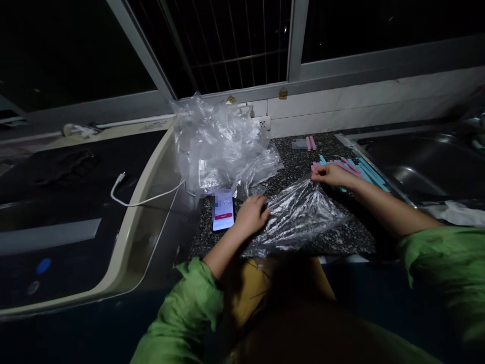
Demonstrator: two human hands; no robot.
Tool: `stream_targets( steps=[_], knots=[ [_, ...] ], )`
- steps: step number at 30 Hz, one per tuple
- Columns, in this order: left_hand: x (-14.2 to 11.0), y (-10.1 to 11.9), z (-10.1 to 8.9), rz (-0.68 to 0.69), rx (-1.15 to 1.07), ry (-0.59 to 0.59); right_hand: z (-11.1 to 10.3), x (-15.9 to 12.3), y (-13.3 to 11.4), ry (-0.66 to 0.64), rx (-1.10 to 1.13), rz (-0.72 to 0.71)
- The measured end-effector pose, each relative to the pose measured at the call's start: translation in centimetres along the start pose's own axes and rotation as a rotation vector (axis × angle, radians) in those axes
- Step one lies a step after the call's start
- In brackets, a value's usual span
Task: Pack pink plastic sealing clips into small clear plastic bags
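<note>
Toward the table's (204,237) near edge, the plastic bag (303,217) looked light, limp and slippery, best pinched by its edge, as the right hand (334,175) did; whether the left hand (250,213) gripped, I couldn't tell.

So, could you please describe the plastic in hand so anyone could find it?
Left of the metal sink is a speckled counter. Near its front edge lies the clear plastic. Unlike the bulky plastic heap behind, it's spread out and pinched by the right hand.

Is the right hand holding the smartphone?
No, the right hand pinches clear plastic film; the smartphone lies beside the left hand.
</note>
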State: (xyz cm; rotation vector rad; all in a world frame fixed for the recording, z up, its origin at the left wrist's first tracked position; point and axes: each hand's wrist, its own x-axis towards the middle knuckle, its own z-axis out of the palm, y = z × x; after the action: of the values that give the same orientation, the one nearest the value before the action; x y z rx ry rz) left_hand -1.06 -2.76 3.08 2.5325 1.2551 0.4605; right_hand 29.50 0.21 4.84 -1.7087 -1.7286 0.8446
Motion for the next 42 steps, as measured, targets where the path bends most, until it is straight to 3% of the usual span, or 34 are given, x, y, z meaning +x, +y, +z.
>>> stream_targets(
  steps=[2,5,7,9,13,18,20,22,27,32,36,42],
  knots=[
    [2.8,0.0,-0.2,-0.056,-0.114,0.018,-0.9,0.0,-0.9,0.015,0.023,-0.071],
    [6.4,0.0,0.1,-0.182,-0.378,-0.106,-2.1,0.1,-2.3,0.04,0.033,-0.139],
    [7.9,0.2,0.2,-0.209,-0.532,-0.194,-2.8,0.3,-3.0,0.053,0.045,-0.162],
    [8.6,0.5,0.0,-0.226,-0.667,-0.21,-3.2,0.5,-3.2,0.101,0.077,-0.167],
    [8.5,1.0,-2.1,-0.255,-0.919,-0.109,-2.3,0.0,-2.3,0.304,0.215,-0.109],
    [7.5,1.1,-5.5,-0.28,-1.103,0.052,1.8,-3.0,-0.6,0.5,0.601,0.136],
    [7.0,1.0,-6.5,-0.28,-1.143,0.086,3.6,-4.2,-0.5,0.453,0.644,0.17],
    [6.4,0.9,-7.2,-0.27,-1.164,0.104,5.0,-4.8,-0.9,0.312,0.691,0.21],
    [5.3,0.5,-7.9,-0.248,-1.194,0.153,7.4,-3.3,-3.1,0.05,0.823,0.27],
    [4.6,-0.1,-7.6,-0.304,-1.249,0.218,9.4,-1.8,-4.6,0.017,0.852,0.222],
    [3.8,-0.5,-7.5,-0.407,-1.266,0.255,8.9,-3.3,-4.7,0.023,0.801,0.163],
    [1.7,-0.8,-6.9,-0.499,-1.207,0.158,5.1,-7.1,-5.1,0.083,0.616,0.071]
  ],
)
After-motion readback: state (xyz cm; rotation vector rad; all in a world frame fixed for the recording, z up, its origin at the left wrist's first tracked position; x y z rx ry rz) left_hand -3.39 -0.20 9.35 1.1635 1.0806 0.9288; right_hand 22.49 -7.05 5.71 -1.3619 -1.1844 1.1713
